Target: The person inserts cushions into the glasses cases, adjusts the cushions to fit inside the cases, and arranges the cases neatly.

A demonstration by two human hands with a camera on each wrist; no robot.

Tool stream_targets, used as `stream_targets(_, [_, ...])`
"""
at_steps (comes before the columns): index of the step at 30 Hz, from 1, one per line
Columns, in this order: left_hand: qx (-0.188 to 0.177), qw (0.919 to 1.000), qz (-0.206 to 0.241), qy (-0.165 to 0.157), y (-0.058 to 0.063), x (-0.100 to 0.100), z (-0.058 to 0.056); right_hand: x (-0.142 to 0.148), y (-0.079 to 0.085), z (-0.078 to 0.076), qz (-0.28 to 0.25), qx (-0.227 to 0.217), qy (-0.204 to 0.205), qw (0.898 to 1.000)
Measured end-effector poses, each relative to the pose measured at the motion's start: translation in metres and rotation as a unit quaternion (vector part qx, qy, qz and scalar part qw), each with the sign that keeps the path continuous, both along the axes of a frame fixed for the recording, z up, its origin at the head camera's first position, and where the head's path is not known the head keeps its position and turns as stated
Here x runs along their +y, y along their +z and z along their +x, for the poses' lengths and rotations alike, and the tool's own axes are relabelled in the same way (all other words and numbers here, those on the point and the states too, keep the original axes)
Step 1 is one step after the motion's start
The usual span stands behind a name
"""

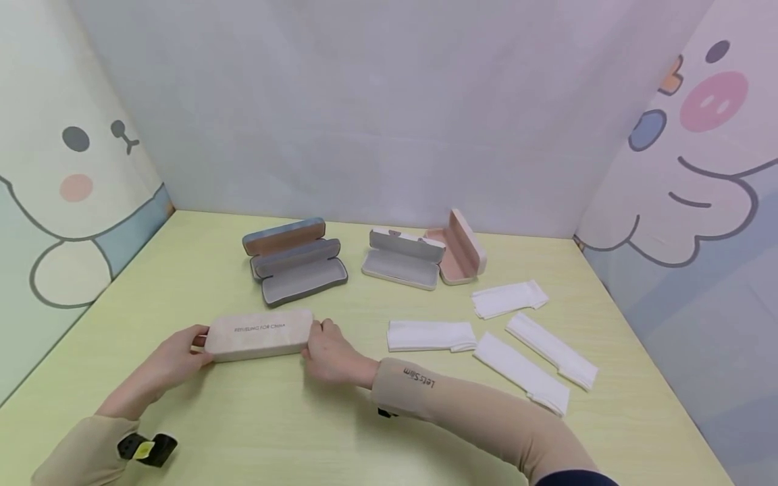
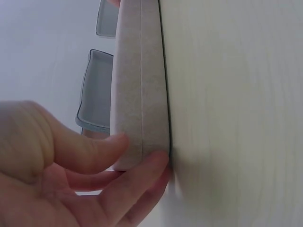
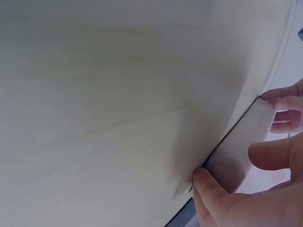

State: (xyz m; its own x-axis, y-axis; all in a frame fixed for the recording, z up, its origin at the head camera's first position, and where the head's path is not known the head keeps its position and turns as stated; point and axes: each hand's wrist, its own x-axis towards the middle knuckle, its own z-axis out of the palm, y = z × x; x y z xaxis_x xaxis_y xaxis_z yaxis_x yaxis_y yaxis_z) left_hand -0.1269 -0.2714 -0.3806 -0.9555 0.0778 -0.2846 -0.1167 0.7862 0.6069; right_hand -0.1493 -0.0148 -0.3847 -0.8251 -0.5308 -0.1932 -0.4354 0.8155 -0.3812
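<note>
A closed cream glasses case [image 1: 260,337] with dark lettering on its lid lies long side toward me on the left of the table. My left hand [image 1: 176,358] grips its left end. In the left wrist view, the thumb [image 2: 97,151] is on one side of that end and the fingers [image 2: 137,189] are at its lower edge. Its right end is held by my right hand [image 1: 334,354]. The right wrist view has the right thumb [image 3: 271,155] and fingers [image 3: 210,191] about the case [image 3: 241,137]. Whatever is inside the case is hidden.
Behind it stand open glasses cases: a blue one [image 1: 284,236], a dark grey one [image 1: 304,283], a white one [image 1: 401,266] and a pink one [image 1: 464,246]. Several folded white cloths [image 1: 431,336] lie to the right. A pale backdrop [image 1: 377,135] rises behind the table.
</note>
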Motion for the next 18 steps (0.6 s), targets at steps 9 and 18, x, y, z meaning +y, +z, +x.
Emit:
stream_targets(9, [-0.016,0.9998,-0.003,-0.012,0.005,-0.001,-0.002,0.003,0.001,-0.006,-0.055,-0.051,-0.009,0.997])
stream_targets(18, [-0.015,0.9993,-0.031,-0.011,0.015,0.0,-0.002,0.011,0.01,-0.017,-0.069,-0.097,-0.016,0.993])
